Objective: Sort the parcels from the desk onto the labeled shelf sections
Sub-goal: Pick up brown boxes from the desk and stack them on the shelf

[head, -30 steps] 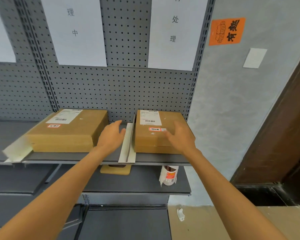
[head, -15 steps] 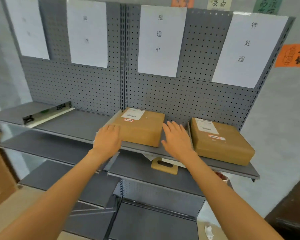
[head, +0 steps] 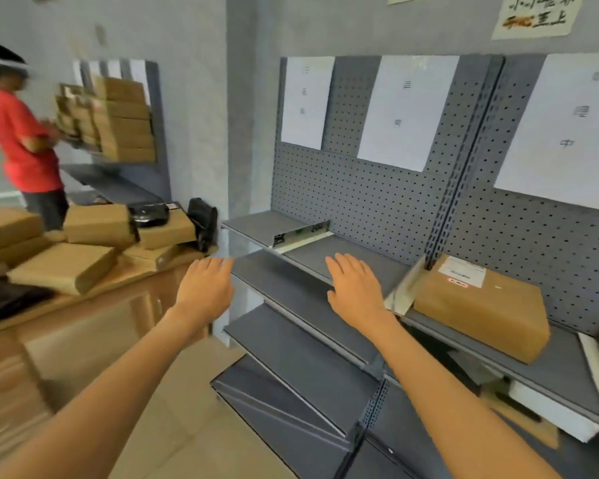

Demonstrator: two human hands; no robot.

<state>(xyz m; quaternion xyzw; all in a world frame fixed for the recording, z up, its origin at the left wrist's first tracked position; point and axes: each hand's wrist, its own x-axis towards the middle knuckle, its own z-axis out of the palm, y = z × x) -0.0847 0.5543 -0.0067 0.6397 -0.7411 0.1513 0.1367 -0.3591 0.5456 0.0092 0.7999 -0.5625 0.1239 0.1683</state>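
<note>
parcels (head: 63, 271) still to be sorted lie heaped on the desk (head: 94, 299), off to the left of both hands and a little beyond them. nearest the camera, both forearms reach forward with each grip apart and holding nothing, fingers straight. the left hand (head: 204, 288) hangs in the gap between the desk corner and the shelf (head: 291, 292), so it is plainly the nearer one to the pile; the right hand (head: 357, 288) hovers over the bare shelf board, well apart from the desk. the closest flat parcel lies with its long axis running left to right. further right, one parcel (head: 481, 305) already sits on the shelf under a paper label (head: 561, 133). beyond the desk, another person (head: 21, 133) stands by a second stack, blurred.
</note>
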